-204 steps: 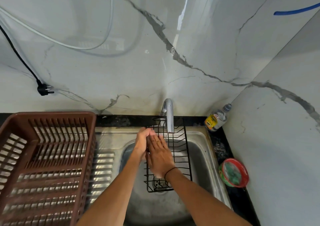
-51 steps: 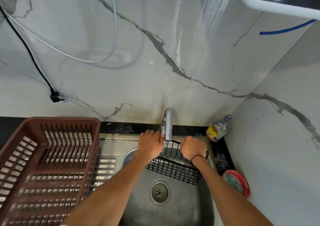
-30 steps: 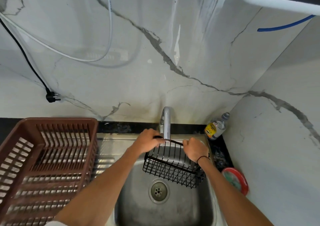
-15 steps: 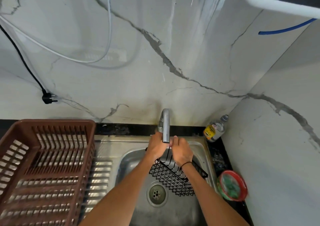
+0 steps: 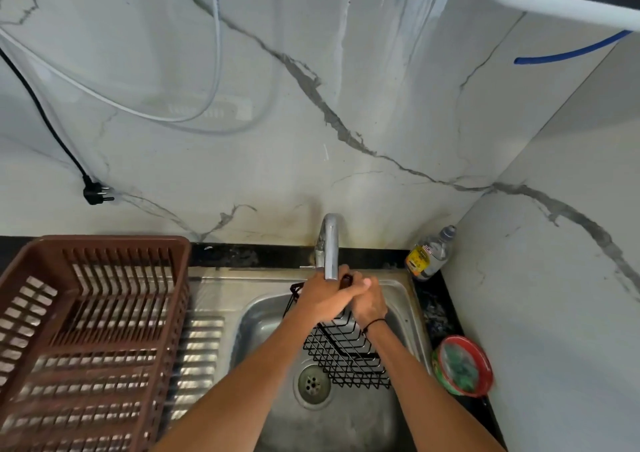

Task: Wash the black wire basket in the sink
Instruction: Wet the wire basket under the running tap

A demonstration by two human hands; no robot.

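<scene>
The left hand (image 5: 323, 297) and right hand (image 5: 367, 299) meet side by side under the tap (image 5: 330, 247), fingers curled over the far top edge of the basket (image 5: 346, 354). Each hand grips that edge; the fingertips are partly hidden by the spout, so the exact hold is unclear. A black band sits on the right wrist.

The basket hangs tilted inside the sink (image 5: 263, 309), its far edge raised at the hands and its mesh bottom sloping down toward the near right. Its low corner is just right of the drain (image 5: 312, 384).

Left of the bowl lies the ribbed drainboard, and on it a brown rack (image 5: 93, 340). On the right counter a bottle (image 5: 430, 255) stands in the far corner, with a red-rimmed tub (image 5: 462, 365) nearer. A black plug (image 5: 97, 193) hangs on the marble wall at far left.
</scene>
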